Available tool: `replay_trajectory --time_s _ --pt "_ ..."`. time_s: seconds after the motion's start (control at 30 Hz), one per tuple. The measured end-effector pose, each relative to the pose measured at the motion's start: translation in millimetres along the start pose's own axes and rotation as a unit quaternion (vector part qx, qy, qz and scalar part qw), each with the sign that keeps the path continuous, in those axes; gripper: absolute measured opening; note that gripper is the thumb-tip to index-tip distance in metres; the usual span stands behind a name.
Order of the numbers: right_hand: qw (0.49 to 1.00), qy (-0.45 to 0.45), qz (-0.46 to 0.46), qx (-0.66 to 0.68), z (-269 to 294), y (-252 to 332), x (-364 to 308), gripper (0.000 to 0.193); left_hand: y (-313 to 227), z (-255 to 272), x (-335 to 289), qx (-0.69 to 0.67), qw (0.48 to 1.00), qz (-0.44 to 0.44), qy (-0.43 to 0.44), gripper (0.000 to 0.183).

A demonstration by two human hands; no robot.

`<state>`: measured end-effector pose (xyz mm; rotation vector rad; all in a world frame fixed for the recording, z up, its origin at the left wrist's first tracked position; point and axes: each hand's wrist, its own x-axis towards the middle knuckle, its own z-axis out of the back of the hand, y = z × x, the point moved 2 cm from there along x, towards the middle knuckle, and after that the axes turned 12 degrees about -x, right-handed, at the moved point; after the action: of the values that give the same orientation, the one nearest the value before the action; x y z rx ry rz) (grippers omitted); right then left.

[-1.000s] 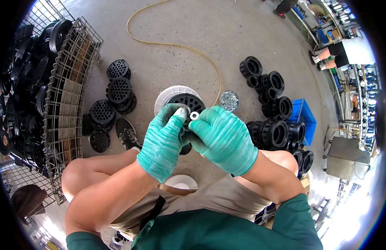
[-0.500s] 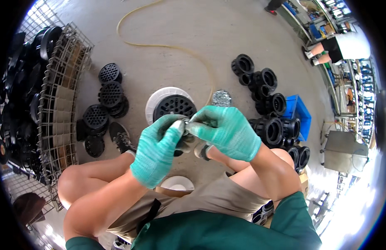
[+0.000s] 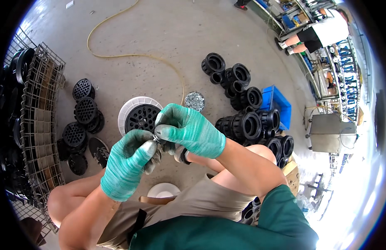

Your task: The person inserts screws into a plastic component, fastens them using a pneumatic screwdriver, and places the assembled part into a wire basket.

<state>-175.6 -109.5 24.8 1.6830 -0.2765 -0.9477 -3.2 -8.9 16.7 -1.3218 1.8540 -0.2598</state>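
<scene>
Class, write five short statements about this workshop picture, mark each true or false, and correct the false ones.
1. The left hand and the right hand both wear green gloves. True.
2. The two hands hold nothing. False: they hold a small metal part between them.
3. A black round grate overlaps the white disc in view. True.
4. The blue crate is left of the wire cage. False: the blue crate is right of the wire cage.
5. A yellow hose winds across the floor. True.

Grey floor [image 3: 168, 35], loaded shelves [image 3: 333, 97], bright glare [image 3: 347, 221] rightward
</scene>
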Motion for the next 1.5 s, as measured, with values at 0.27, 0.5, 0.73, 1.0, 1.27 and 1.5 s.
replay_trajectory --time_s 0.27,0.5,0.73,1.0,1.27,1.5 --pt "0.999 0.004 0.036 -0.004 4.5 -1.0 5.6 0.025 -17.4 -0.5 -4.9 0.017 0.999 0.015 -0.026 0.026" --pt "0.939 -0.061 -0.249 -0.230 80.1 -152.5 73.5 0.030 -41.2 7.0 -1.5 -0.021 0.994 -0.062 -0.084 0.021" --pt "0.885 -0.058 -0.414 -0.205 13.6 -370.5 127.1 0.035 -69.8 16.5 -15.1 -0.106 0.986 -0.102 -0.081 0.028" --pt "0.901 -0.183 -0.368 -0.139 -10.4 -403.7 166.1 0.024 -73.1 32.1 -11.6 -0.166 0.985 -0.038 -0.012 0.026" --pt "0.885 -0.251 -0.261 0.293 98.1 -239.4 89.9 0.011 -55.3 15.6 6.2 0.009 0.996 -0.035 -0.084 0.024" --pt "0.930 -0.224 0.136 0.256 64.6 24.6 -20.9 0.039 -27.2 19.6 3.6 -0.005 1.000 0.009 -0.010 0.018"
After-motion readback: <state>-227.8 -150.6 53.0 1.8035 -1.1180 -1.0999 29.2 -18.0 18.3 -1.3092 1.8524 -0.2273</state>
